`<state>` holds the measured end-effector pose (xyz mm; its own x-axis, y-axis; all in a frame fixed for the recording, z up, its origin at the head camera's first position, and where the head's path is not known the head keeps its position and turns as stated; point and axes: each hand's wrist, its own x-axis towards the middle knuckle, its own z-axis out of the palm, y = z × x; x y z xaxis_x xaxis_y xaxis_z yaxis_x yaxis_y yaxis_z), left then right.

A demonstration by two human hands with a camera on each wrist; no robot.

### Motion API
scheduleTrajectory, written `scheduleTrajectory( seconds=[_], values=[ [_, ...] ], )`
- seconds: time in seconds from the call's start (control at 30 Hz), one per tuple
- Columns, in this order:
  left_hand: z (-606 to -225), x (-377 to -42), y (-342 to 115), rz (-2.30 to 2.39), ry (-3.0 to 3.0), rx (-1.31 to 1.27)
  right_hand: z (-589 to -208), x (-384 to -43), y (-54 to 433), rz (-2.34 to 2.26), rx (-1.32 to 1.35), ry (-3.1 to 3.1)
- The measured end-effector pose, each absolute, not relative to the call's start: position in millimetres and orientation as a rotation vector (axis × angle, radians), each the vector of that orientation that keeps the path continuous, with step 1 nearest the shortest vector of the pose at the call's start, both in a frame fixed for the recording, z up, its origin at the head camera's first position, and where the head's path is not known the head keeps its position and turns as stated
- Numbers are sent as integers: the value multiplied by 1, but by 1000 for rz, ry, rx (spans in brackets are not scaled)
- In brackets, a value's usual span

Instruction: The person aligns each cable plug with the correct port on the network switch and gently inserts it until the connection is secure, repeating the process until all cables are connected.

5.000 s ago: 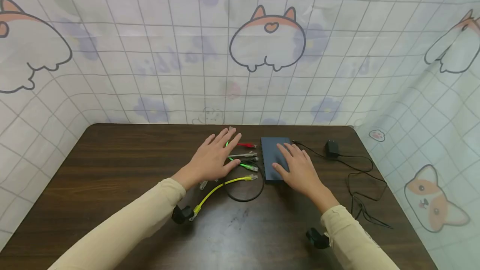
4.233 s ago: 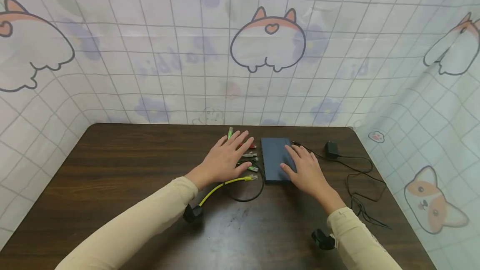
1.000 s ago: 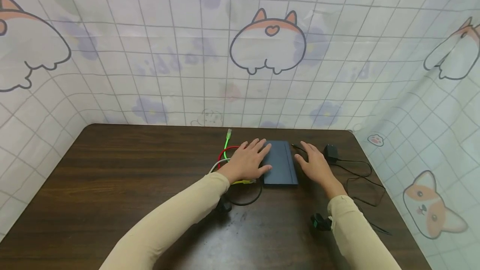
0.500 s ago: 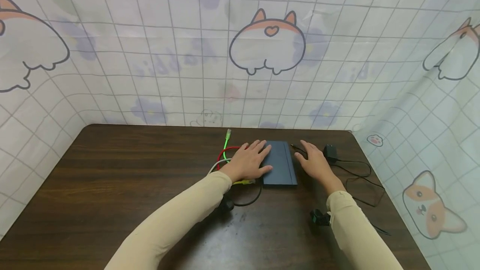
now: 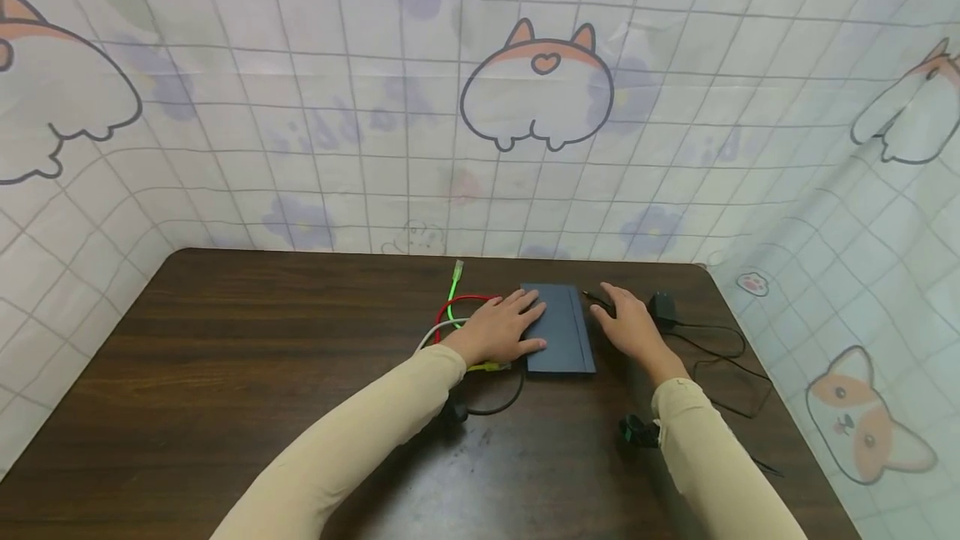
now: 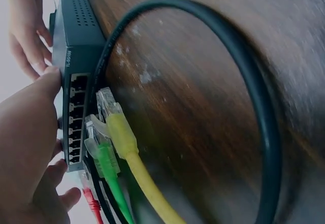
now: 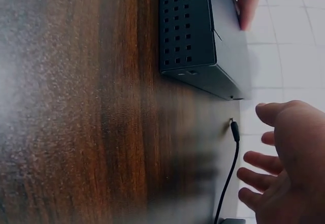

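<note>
A dark blue-grey network switch (image 5: 558,332) lies flat on the table, with a row of ports (image 6: 76,117) along its left side. My left hand (image 5: 495,333) rests on the left part of its top, fingers spread. Just right of the switch, my right hand (image 5: 628,325) hovers with fingers extended, holding nothing. Near it lies the barrel plug (image 7: 234,130) of a black power cable (image 7: 227,179), apart from the switch. Yellow (image 6: 123,132), green (image 6: 107,165) and red network cables (image 6: 92,203) lie beside the ports, partly under my left hand and forearm.
A black power adapter (image 5: 662,307) stands to the right, its cord (image 5: 720,348) looped down the table's right side. A black cable (image 6: 254,76) curves in front of the switch. The brown table (image 5: 225,373) meets a patterned curtain (image 5: 337,107) at the back.
Over five seconds my left hand moved right, from above the cables onto the switch. My right hand left the switch's top for its right side. The last half second shows barely any movement.
</note>
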<state>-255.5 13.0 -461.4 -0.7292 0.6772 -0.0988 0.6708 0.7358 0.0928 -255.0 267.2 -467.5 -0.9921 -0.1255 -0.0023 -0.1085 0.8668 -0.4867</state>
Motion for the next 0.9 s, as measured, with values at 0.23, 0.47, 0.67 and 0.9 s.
scheduleTrajectory(
  seconds=[0.23, 0.47, 0.67, 0.9],
  values=[
    [-461, -255, 14, 77, 2802, 1109, -469, -261, 270, -815, -153, 3011],
    [-460, -252, 10, 80, 2810, 1109, -477, -263, 268, -805, -169, 3017],
    [-456, -250, 11, 87, 2808, 1137, -478, -265, 271, -806, -171, 3046],
    [-461, -252, 12, 58, 2806, 1095, -482, -269, 270, -807, -181, 3041]
  ],
)
